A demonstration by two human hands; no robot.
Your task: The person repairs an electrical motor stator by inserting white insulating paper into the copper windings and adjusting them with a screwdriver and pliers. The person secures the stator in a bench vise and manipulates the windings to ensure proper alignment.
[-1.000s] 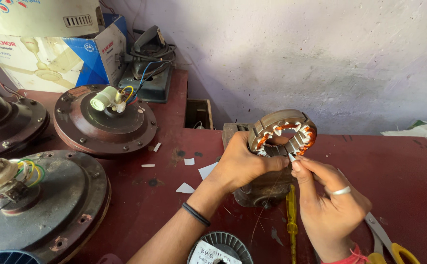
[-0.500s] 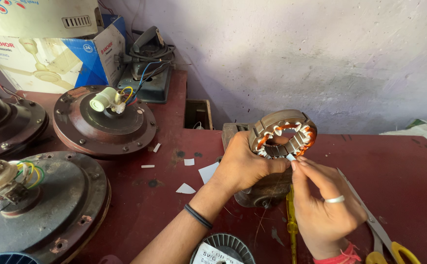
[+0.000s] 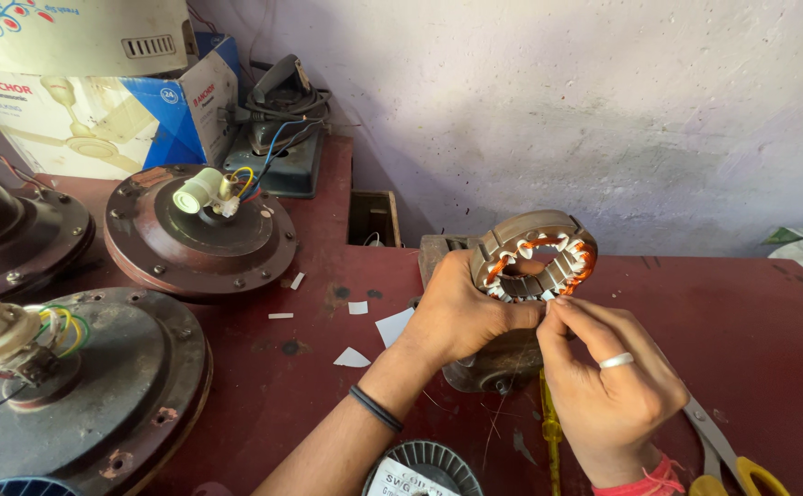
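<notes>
Above the table [image 3: 751, 312], left hand [image 3: 461, 308] clamps the stator [image 3: 535, 257]; right hand [image 3: 608, 381] pinches insulation paper [image 3: 547, 296] at a slot; most slots already wound.

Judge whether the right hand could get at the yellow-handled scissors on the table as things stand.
Probably yes: the scissors lie uncovered just beside the right hand, though its fingertips are now at the stator ring.

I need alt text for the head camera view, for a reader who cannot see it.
A left hand holds a ring-shaped motor stator with copper windings above a dark red table, while the right hand, wearing a ring, pinches at its lower edge. Brown ceiling fan motors sit to the left; a yellow screwdriver lies below.
</notes>
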